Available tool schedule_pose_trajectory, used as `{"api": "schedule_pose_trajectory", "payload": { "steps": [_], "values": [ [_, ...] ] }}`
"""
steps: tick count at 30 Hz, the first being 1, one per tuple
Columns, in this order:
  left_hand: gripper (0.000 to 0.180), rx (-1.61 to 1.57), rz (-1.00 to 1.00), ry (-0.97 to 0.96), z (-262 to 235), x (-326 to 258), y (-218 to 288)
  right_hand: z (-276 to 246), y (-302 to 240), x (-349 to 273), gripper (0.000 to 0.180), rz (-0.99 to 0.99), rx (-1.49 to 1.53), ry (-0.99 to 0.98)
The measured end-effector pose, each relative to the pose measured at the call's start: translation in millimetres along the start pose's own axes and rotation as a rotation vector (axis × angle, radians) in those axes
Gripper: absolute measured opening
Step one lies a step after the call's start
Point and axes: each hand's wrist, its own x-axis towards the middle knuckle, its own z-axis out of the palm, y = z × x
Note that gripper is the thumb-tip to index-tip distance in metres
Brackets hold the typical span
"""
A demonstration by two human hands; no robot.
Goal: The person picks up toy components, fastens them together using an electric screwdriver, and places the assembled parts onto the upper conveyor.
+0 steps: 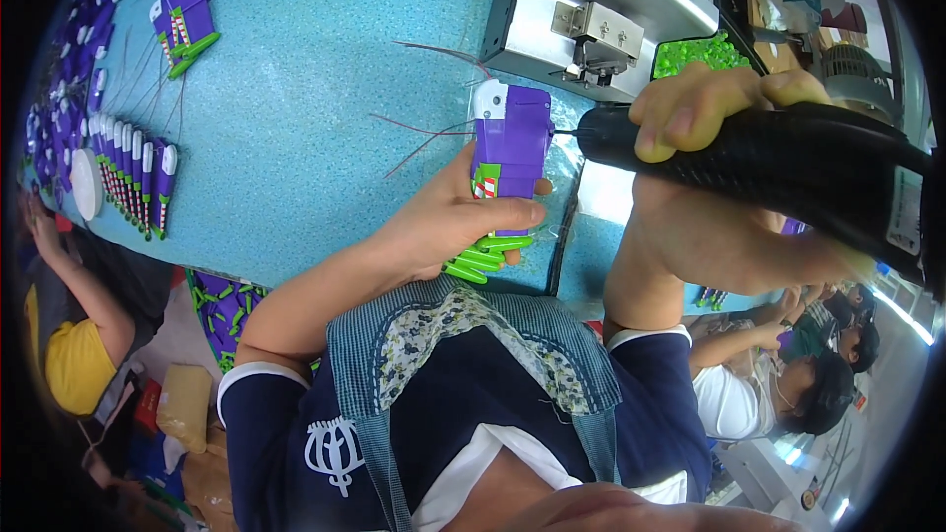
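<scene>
Over the blue surface (315, 39), I see my left grip (458, 229) closed around purple-and-white casings (514, 133), my right grip (695, 217) around a black driver (818, 153), its bit (564, 132) at their side; fastening looks underway, the leftward row of pieces (137, 172) possibly waiting.

Purple-white pieces (519, 133), upright, apparently stacked, black screwdriver (778, 153) sideways, bit (566, 132) at their edge

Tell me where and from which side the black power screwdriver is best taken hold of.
Probably around the thick body of the black power screwdriver, from the person's right, as the right hand holds it. The body is long and rounded; its thin bit points left at the purple pieces, so leave that end free.
</scene>
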Motion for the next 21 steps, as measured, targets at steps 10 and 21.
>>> {"api": "schedule_pose_trajectory", "payload": {
  "steps": [10, 21],
  "values": [
    [0.062, -0.009, 0.012, 0.010, -3.6, 3.1, -4.1, -7.0, 11.0, -9.7, 0.093, 0.069, 0.044, -0.020],
    [0.056, -0.017, 0.014, -0.004, -4.5, 2.3, -3.9, -22.2, 12.5, 26.1, 0.094, -0.084, -0.025, -0.106]
  ]
}}
